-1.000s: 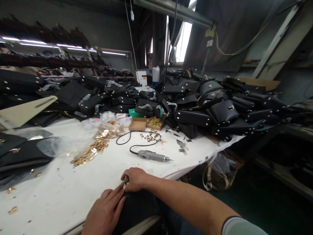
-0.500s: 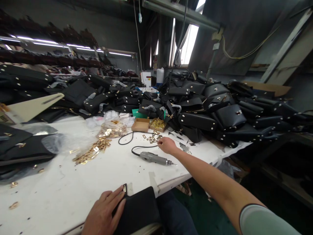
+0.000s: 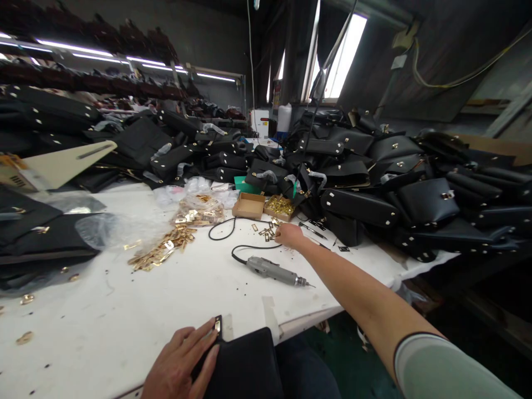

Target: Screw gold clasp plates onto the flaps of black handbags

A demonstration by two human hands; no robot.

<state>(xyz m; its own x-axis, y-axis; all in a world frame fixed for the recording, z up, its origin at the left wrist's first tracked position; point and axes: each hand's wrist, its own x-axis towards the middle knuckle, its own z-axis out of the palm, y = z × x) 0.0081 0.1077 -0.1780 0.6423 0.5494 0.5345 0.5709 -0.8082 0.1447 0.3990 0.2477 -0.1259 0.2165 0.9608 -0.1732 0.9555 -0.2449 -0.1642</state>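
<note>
At the near table edge, my left hand (image 3: 183, 360) holds a black leather bag (image 3: 249, 363), its fingers laid along a strap tab (image 3: 218, 327) that bears a small gold plate. The bag's lower part leaves the view. My right hand (image 3: 288, 237) reaches across the table with fingers pinched together at the small gold rectangular frames (image 3: 266, 235); what sits between the fingertips is too small to make out. Nearer to me than that hand, a grey electric screwdriver (image 3: 276, 270) lies with its bit pointing right.
Behind the frames stand a cardboard box lid (image 3: 248, 206) and a box of small gold parts (image 3: 280, 205). Left of them lies a heap of gold plates (image 3: 162, 249). Piled black bags (image 3: 357, 208) line the back. A black cord (image 3: 220, 233) curls beside the screwdriver.
The view has shifted slightly, so most things appear a little further right. My right hand stays at the gold frames, its fingertips moved slightly among them. My left hand keeps its place on the bag.
</note>
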